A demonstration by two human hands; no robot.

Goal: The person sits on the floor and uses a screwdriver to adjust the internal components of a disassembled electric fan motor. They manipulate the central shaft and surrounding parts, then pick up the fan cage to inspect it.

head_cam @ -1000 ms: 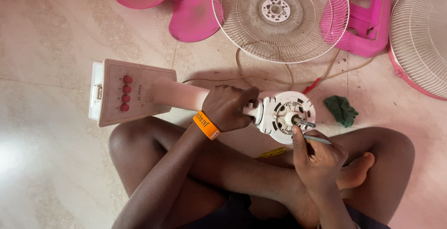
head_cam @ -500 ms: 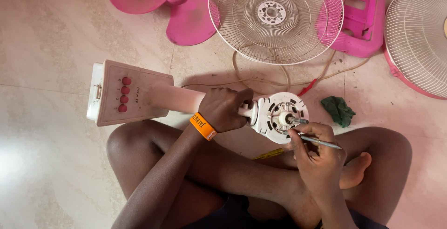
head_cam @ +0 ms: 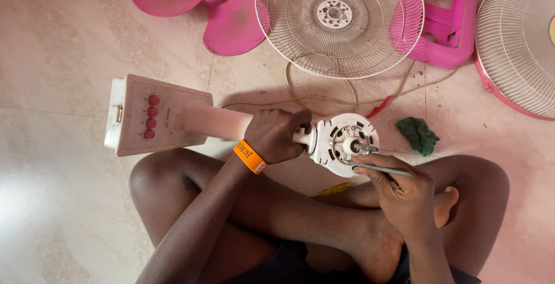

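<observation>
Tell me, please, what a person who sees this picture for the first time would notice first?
Probably the two hands at the centre: the left hand grips the neck of a dismantled fan, and the right hand holds a thin tool against the white motor housing. Next come the bright pink fan blades at the top left and the round wire grille above the motor.
</observation>
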